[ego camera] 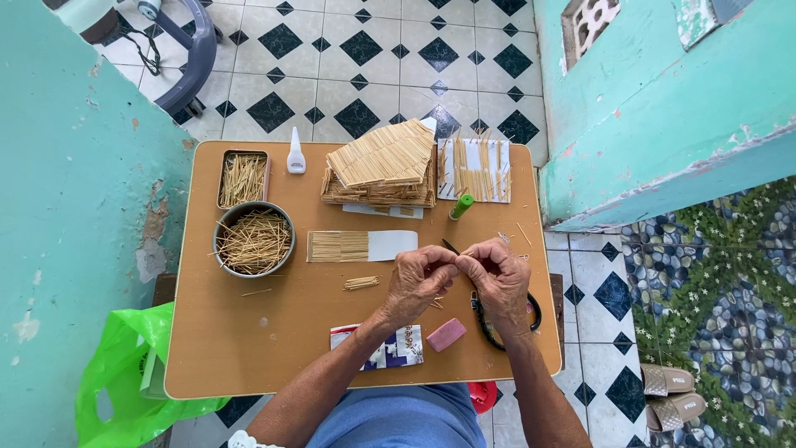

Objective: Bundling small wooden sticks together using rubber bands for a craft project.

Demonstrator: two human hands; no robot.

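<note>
Fingertips of the left hand (417, 282) and right hand (500, 278) are pinched together above the table (249, 348).
Whatever is gripped cannot be made out; the bowl of sticks (254, 239) is kept within reach.

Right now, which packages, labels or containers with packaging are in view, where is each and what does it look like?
Printed packet: near table edge, below the left hand; flat, rectangular, white, blue and red.
Glue bottle: far side of the table, beside the rectangular tin; small, white, pointed nozzle.
Green plastic bag: on the floor at the table's left; crumpled, bright green.
No signs or screens.
</note>
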